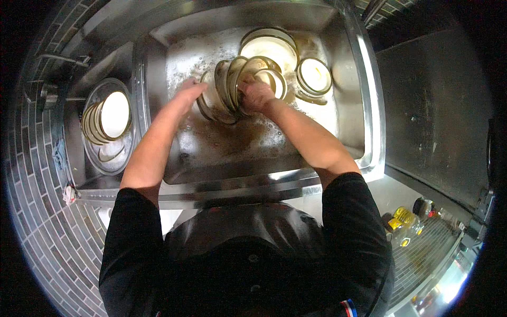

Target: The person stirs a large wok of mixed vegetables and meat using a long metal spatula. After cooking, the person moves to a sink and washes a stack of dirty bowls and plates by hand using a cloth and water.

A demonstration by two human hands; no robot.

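Observation:
Several dark-rimmed plates [223, 89] lean against one another in soapy water in a large stainless steel sink [245, 174]. My left hand [190, 94] is at the left edge of this row, thumb and fingers at the rim of the outermost plate. Among the plates on the right side is my right hand [255, 94], fingers curled at their rims and partly hidden. A small dark-rimmed bowl [279, 84] sits just beside it. Behind them lies a wide round dish [269, 49], and to the right a smaller bowl [314, 75] rests over another rim.
In the smaller left basin, an oval tub [115, 170] holds a leaning row of dark-rimmed dishes [115, 114]. A metal divider [141, 91] separates the basins. A faucet [65, 59] is at the far left. Bottles [404, 222] stand at lower right.

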